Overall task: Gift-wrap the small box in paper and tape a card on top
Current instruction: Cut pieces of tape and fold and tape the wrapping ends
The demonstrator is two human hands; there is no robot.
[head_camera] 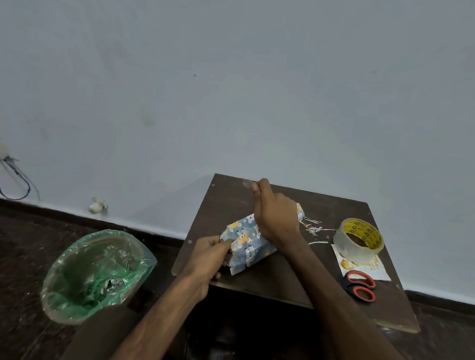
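The right hand (277,216) hides the far end of the wrapped box (249,243); the tape roll (358,238) covers part of the card (376,269); we cannot identify the blurred scrap (247,183) that hand pinches.

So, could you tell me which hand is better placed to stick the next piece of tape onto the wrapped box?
The right hand, probably: it pinches what looks like a clear tape strip over the box, while the left hand grips the box's left end, steadying it.

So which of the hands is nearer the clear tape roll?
Right. The right hand is over the blue-patterned wrapped box, toward the roll; the left hand grips the box's opposite end.
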